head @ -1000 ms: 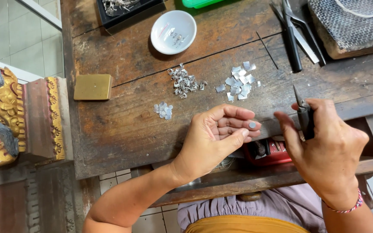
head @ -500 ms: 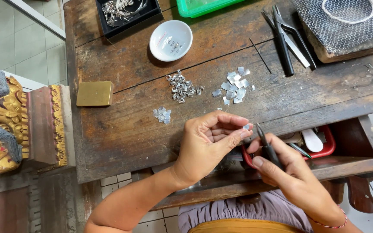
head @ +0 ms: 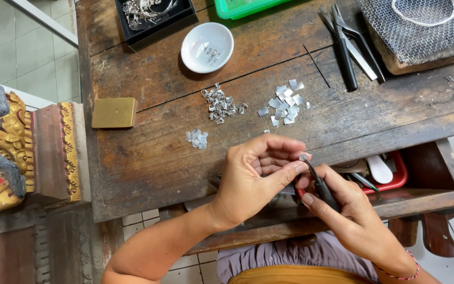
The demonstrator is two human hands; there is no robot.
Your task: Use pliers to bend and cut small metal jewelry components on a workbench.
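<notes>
My left hand (head: 258, 173) is held palm up just in front of the wooden workbench (head: 148, 152), pinching a tiny silver piece (head: 303, 156) between thumb and fingertips. My right hand (head: 350, 213) grips a small dark-handled tool (head: 321, 184) whose tip touches that silver piece. On the bench lie a pile of small silver rings (head: 222, 103), a pile of flat silver squares (head: 285, 101) and a little cluster of silver discs (head: 197, 138).
A white dish (head: 207, 47) with bits, a black tray (head: 153, 14), a green tray (head: 248, 6), pliers (head: 350, 42) and a wire-mesh block (head: 421, 29) sit at the back. A brass block (head: 113, 112) lies left. An open drawer holds a red tray (head: 395, 176).
My right hand has moved from the bench edge at the right down and left to meet my left hand, bringing the tool tip onto the silver piece. The view has shifted slightly.
</notes>
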